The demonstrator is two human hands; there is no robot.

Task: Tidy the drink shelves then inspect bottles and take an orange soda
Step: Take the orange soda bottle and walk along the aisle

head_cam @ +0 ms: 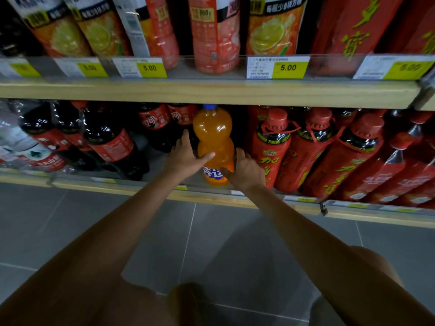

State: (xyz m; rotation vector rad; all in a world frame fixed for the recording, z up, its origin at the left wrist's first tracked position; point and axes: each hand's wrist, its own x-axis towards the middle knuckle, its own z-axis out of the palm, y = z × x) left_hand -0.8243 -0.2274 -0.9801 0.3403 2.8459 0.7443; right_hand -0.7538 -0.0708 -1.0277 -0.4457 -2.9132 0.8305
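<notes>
Orange plastic, full: judged heavy, smooth, slippery. Saw orange soda bottle (213, 134) upright on lower shelf (131, 190), between dark colas (108, 142) and red bottles (270, 147). Held at waist by left hand (186, 157), near label by right hand (246, 171), both curled round.

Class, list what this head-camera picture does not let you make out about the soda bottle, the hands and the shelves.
1. Head view: the label on the orange soda bottle, partly covered by thumbs of the left hand and right hand.
2. Head view: upper-shelf bottles, tops cut off by the top edge.
3. Head view: lower-shelf price tags, too small and blurred to read.
</notes>
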